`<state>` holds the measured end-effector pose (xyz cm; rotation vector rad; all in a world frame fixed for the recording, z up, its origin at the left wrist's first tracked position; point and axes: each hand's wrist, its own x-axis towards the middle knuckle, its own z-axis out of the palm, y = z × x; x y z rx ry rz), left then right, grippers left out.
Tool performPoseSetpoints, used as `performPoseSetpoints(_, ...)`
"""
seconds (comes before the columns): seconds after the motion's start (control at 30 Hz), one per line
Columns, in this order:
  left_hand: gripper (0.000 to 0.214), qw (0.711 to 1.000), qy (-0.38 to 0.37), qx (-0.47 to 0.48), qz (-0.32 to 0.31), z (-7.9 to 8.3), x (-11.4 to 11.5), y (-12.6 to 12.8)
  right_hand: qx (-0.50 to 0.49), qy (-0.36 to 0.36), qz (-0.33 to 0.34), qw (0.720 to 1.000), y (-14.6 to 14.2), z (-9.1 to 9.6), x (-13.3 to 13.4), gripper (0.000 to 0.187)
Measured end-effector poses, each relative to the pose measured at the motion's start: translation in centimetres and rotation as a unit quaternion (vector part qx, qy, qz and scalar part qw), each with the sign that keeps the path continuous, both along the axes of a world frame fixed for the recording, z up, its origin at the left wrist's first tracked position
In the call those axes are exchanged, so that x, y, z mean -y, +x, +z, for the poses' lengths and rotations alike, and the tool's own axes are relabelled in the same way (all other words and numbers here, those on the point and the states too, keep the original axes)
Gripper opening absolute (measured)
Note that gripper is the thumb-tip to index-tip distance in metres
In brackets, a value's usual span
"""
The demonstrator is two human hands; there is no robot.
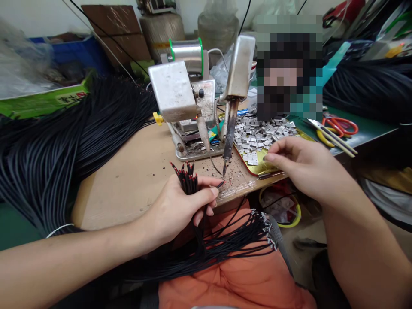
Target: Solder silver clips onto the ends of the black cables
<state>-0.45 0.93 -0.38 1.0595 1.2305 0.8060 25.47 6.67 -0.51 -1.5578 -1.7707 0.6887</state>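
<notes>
My left hand (pixel 185 201) is closed round a bundle of black cables (pixel 189 180) whose cut ends show red wire tips. Between its thumb and forefinger one single cable (pixel 220 184) sticks out to the right, just below the tip of the soldering iron (pixel 229 133). My right hand (pixel 294 165) is over the near edge of a yellow tray (pixel 265 166) of small silvery metal pieces (pixel 257 133). Its thumb and forefinger are pinched together; what lies between them is too small to make out. Finished-looking cables (pixel 231 240) with metal ends lie across my lap.
A soldering stand (pixel 175 92) with a solder spool (pixel 187 56) stands on the wooden board (pixel 122 171). Thick black cable bundles (pixel 106 124) lie at left. Scissors (pixel 341 126) and tweezers (pixel 334 137) lie at right, a yellow-rimmed bin (pixel 294 221) below. Another person (pixel 280 81) sits opposite.
</notes>
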Motion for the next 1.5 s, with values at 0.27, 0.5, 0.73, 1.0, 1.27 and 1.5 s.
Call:
performPoseSetpoints(0.27, 0.03, 1.0, -0.002, 0.025, -0.009, -0.4, -0.6, -0.2, -0.296, -0.071, 0.073, 0.95, -3.4, -0.8, 2.2, 0.011)
performPoseSetpoints(0.5, 0.027, 0.999, 0.025, -0.014, -0.031, -0.3, -0.6, -0.3, -0.391, -0.134, 0.063, 0.908, -7.0, -1.9, 3.8, 0.017)
performPoseSetpoints(0.73, 0.027, 0.998, 0.033, -0.024, -0.043, -0.5, -0.8, -0.5, -0.421, -0.118, 0.088, 0.895, -7.3, -2.8, 3.7, 0.015)
performPoseSetpoints(1.0, 0.025, 0.999, 0.024, -0.017, -0.04, -0.5, -0.8, -0.5, -0.428, -0.124, 0.072, 0.892, -7.5, -2.7, 3.7, 0.026)
performPoseSetpoints(1.27, 0.021, 0.999, 0.032, -0.019, -0.035, -0.1, -0.9, -0.1, -0.424, -0.114, 0.079, 0.895, -7.6, -2.8, 3.7, 0.022)
performPoseSetpoints(1.5, 0.02, 0.999, 0.033, -0.021, -0.03, 0.0, -0.9, -0.1, -0.433, -0.11, 0.075, 0.891, -7.9, -2.8, 3.8, 0.02)
